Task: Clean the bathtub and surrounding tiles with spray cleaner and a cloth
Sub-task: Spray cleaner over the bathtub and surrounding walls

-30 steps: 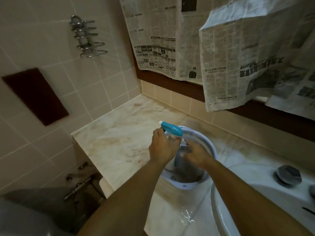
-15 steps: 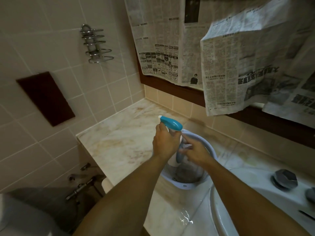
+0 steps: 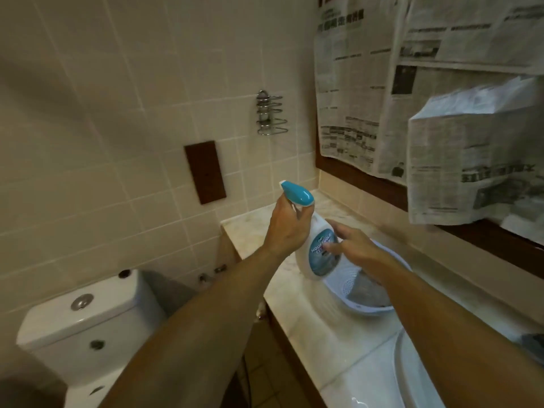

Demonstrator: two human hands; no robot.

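My left hand (image 3: 287, 228) grips the neck of a white spray bottle (image 3: 319, 254) with a teal trigger head, held up above the marble counter (image 3: 332, 328). The nozzle points left toward the tiled wall. My right hand (image 3: 354, 250) hovers beside the bottle's label with fingers spread, over a pale blue perforated basket (image 3: 371, 301). Something dark and grey lies inside the basket, partly hidden by my right forearm; I cannot tell whether it is a cloth. No bathtub is in view.
A white toilet cistern (image 3: 85, 313) stands at lower left below the counter's end. A white sink rim (image 3: 412, 375) is at lower right. Newspaper sheets (image 3: 465, 169) hang over the mirror frame. A wire rack (image 3: 269, 116) and dark wooden plate (image 3: 205, 172) are on the wall.
The bottle has been lifted out of the basket and clear of it. My right hand has let go of its body. The view has swung left, bringing the toilet in.
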